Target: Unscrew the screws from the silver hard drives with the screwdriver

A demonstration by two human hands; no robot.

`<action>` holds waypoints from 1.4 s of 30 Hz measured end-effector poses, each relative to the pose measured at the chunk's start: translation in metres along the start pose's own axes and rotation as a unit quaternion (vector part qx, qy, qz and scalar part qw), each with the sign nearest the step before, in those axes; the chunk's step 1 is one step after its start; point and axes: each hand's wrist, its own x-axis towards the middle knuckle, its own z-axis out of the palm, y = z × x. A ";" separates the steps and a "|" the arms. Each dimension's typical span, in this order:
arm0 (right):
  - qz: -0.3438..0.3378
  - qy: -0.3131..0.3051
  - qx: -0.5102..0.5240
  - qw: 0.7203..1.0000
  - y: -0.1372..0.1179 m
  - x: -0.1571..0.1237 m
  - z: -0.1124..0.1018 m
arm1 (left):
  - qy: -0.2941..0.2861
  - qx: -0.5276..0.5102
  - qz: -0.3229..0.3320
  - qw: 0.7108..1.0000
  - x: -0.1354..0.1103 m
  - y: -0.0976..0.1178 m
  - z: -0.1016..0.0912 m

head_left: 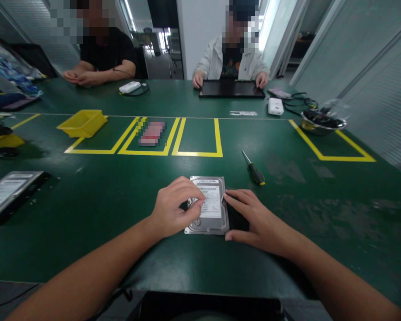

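Observation:
A silver hard disk drive (212, 209) with a white label lies flat on the green table (120, 232) just in front of me. My left hand (173, 207) rests on its left side, fingers curled with the fingertips pressing on the label. My right hand (254, 218) lies against the drive's right edge, fingers together and touching its side, over a dark part beside the drive. A screwdriver (253, 168) with a black and yellow handle lies on the table beyond my right hand.
Yellow tape outlines mark boxes across the table. A yellow bin (82, 122) stands at the far left, a metal bowl (322, 122) at the far right. Another drive (10, 191) lies at the left edge. Two people sit opposite, one with hands on a black tray (232, 89).

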 end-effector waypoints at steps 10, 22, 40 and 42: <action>-0.009 -0.003 -0.021 1.000 -0.001 0.000 0.002 | -0.046 -0.031 -0.053 0.997 0.008 -0.001 -0.001; -0.015 -0.006 -0.022 1.000 -0.005 0.000 -0.003 | -0.299 -0.026 -0.001 0.954 0.033 -0.007 0.007; 0.022 -0.027 -0.057 0.998 -0.004 -0.003 -0.022 | -0.407 -0.017 -0.063 0.911 0.066 -0.035 0.032; 0.023 -0.029 -0.054 0.998 -0.004 -0.004 -0.023 | -0.422 -0.004 -0.093 0.902 0.067 -0.033 0.031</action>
